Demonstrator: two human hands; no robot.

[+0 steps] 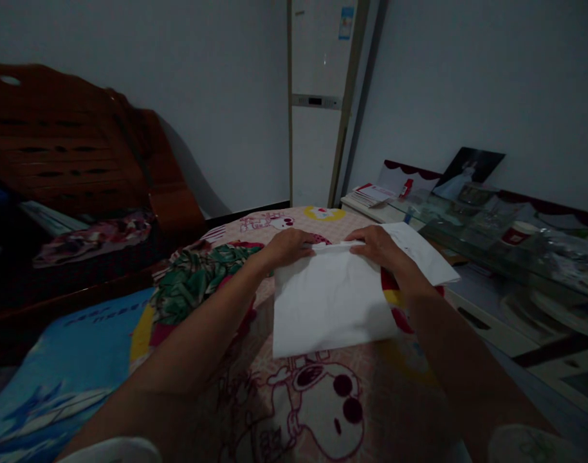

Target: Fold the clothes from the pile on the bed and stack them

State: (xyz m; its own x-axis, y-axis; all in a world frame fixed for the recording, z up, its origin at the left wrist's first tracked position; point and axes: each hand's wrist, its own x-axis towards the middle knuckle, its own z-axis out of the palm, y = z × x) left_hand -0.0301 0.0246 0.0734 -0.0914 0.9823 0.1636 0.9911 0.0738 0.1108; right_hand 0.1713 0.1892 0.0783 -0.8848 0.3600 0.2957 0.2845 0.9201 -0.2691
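A folded white cloth (332, 299) lies on a pink cover with printed cartoon dogs (318, 405). At its far left corner, my left hand (290, 247) is closed on the edge, fingers pointing inward. My right hand (375, 245) pinches the same far edge, a short way to the right. Between the two hands that edge looks narrowly turned over. Just beyond my right forearm rests a second folded white piece (419, 254) with faint dark marks, partly covered by my hand. Left of my left hand sits a crumpled green patterned cloth (195, 280).
A glass-topped cabinet (468, 225) along the right wall carries papers, a photo (470, 168), a paper cup (520, 233) and plastic bags. To the left stands a wooden bench (57, 141), with a blue printed board or mat (76, 366) in front. A tall white air conditioner (318, 148) fills the corner.
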